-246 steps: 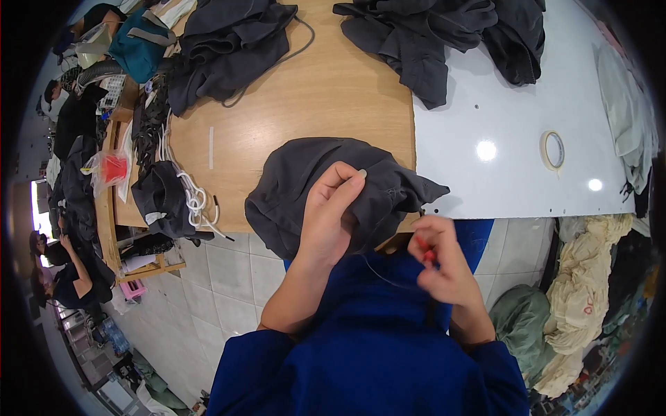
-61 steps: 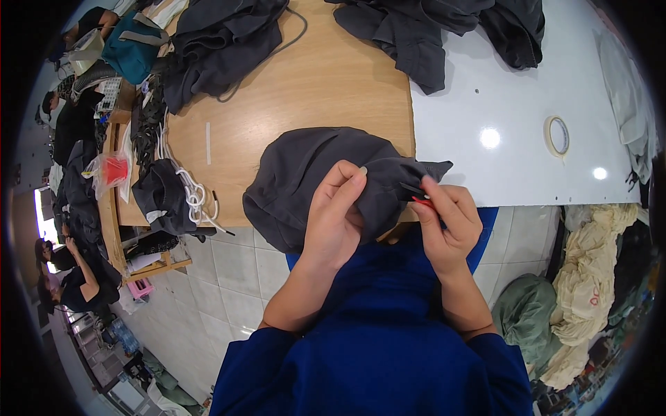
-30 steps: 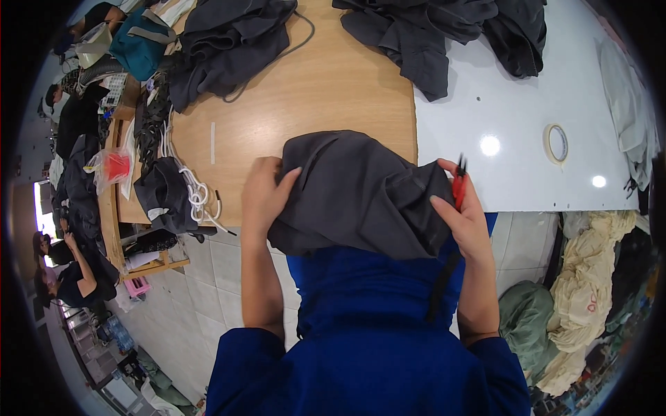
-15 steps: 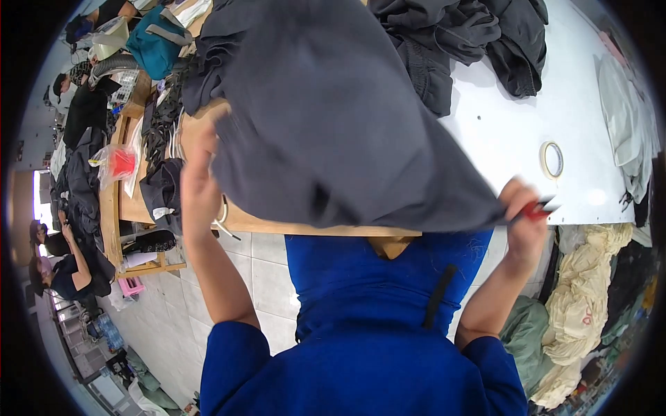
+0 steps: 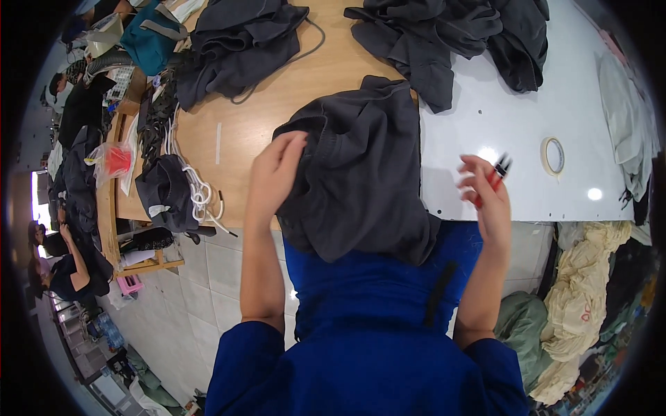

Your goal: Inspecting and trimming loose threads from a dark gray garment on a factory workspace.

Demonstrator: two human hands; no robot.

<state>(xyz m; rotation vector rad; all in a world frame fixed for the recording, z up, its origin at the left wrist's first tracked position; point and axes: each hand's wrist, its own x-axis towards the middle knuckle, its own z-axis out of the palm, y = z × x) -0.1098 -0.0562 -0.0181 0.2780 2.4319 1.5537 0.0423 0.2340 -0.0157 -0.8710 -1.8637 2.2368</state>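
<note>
A dark grey garment (image 5: pixel 361 173) with a gathered, elastic-looking waistband lies bunched at the table's front edge, its lower part hanging over toward my lap. My left hand (image 5: pixel 277 170) is closed on the garment's left edge beside that waistband, and the fingertips are partly hidden in the cloth. Above the white tabletop, off the garment's right side, my right hand (image 5: pixel 489 194) holds red-handled thread snips (image 5: pixel 497 175). Their dark blades point up and away, slightly blurred.
Dark garments are heaped at the back left (image 5: pixel 239 48) and back right (image 5: pixel 444 35). A tape roll (image 5: pixel 553 156) lies on the white table (image 5: pixel 513 139). White cords (image 5: pixel 200 191) hang over the wooden table's left front edge. Cream cloth (image 5: pixel 586 298) is piled at the right.
The garment, spread and raised before, has come down into a bunch on the table edge. My left hand moved right onto it; my right hand let go of its corner, keeping the snips.
</note>
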